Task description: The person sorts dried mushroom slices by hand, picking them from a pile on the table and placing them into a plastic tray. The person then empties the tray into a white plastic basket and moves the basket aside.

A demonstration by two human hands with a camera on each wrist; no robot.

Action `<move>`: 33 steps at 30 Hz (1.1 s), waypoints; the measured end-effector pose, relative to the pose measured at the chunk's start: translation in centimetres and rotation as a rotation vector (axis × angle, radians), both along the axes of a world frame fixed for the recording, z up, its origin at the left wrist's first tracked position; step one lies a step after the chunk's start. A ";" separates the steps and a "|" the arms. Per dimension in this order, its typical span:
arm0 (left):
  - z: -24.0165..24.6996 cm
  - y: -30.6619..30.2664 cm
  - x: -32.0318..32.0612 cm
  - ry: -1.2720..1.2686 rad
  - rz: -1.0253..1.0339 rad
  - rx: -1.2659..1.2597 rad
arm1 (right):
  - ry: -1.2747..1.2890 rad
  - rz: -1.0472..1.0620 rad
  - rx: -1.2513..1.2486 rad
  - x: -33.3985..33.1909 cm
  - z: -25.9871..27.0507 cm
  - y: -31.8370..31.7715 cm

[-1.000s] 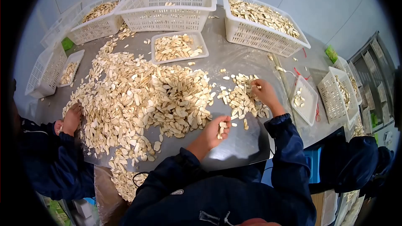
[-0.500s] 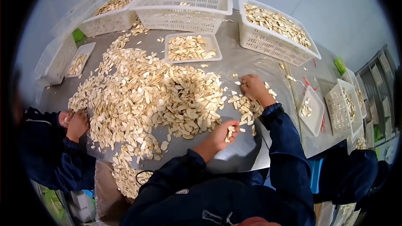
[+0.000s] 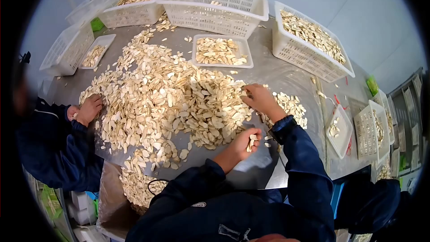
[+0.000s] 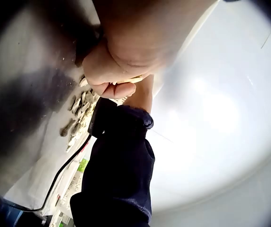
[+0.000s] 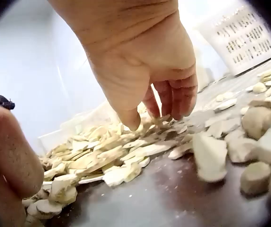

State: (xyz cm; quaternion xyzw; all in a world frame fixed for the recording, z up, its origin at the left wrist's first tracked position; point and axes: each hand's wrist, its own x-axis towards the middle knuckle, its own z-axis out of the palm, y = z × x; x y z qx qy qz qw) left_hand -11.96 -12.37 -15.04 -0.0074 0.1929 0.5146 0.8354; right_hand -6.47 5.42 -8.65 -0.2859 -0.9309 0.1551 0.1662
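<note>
A large pile of pale, tan-edged dried slices [image 3: 148,89] covers the left and middle of the metal table. My left hand [image 3: 239,145] is near the table's front edge, its curled fingers holding a few slices [image 3: 252,140]. In the left wrist view, the left hand [image 4: 109,71] has a slice edge showing between its fingers. My right hand [image 3: 264,101] is at the pile's right edge, fingers pointing down. In the right wrist view, the right hand [image 5: 145,71] has its fingertips at the slices, thumb and fingers apart. A smaller heap of slices [image 3: 292,107] lies to its right.
White baskets stand along the back: one in the middle [image 3: 206,18], one full of slices at right [image 3: 304,60]. A shallow tray of slices [image 3: 224,66] sits before them; another tray [image 3: 342,141] lies at right. Another person's hand [image 3: 91,110] works at the pile's left edge.
My right hand has moved left, from the smaller heap to the right edge of the big pile. My left hand keeps its slices. The whole view has shifted, moving the table contents rightward.
</note>
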 end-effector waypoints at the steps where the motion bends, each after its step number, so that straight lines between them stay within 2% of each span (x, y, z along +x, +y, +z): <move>1: -0.2 0.0 0.0 -0.007 -0.004 0.000 | -0.028 -0.020 0.008 -0.5 -0.1 -0.4; 5: -0.4 0.2 0.0 -0.018 -0.010 -0.010 | -0.063 -0.067 -0.202 -0.2 0.7 -0.7; 6: -0.1 0.1 0.0 -0.004 -0.006 -0.009 | -0.064 -0.045 -0.142 0.5 0.3 -0.1; 8: 0.6 -0.2 0.1 0.014 -0.004 -0.013 | 0.032 -0.131 -0.465 3.5 -0.9 1.7; 10: 0.2 -0.1 0.2 -0.004 -0.010 -0.003 | 0.093 -0.241 -0.732 5.2 0.2 1.8; 14: 0.2 -0.2 0.3 0.002 -0.017 0.002 | 0.139 -0.267 -0.649 7.9 -0.4 2.8; 18: 0.9 -0.3 0.3 0.029 -0.015 -0.023 | 0.101 -0.361 -0.641 8.7 1.2 2.5; 21: 1.2 -0.4 0.3 0.055 -0.015 -0.045 | 0.141 -0.336 -0.006 9.0 0.7 2.4; 24: 0.7 -0.3 0.4 0.029 -0.029 -0.013 | 0.087 -0.336 0.035 9.1 0.3 2.1; 27: 0.1 -0.2 0.4 -0.006 -0.037 0.013 | -0.013 -0.248 -0.125 8.4 0.1 1.2; 31: 0.1 0.0 0.3 -0.012 -0.054 0.036 | -0.008 -0.192 -0.061 7.5 -0.6 -0.1; 33: 0.2 -0.1 0.2 -0.005 -0.056 0.033 | -0.029 -0.193 -0.149 7.6 -0.3 -0.1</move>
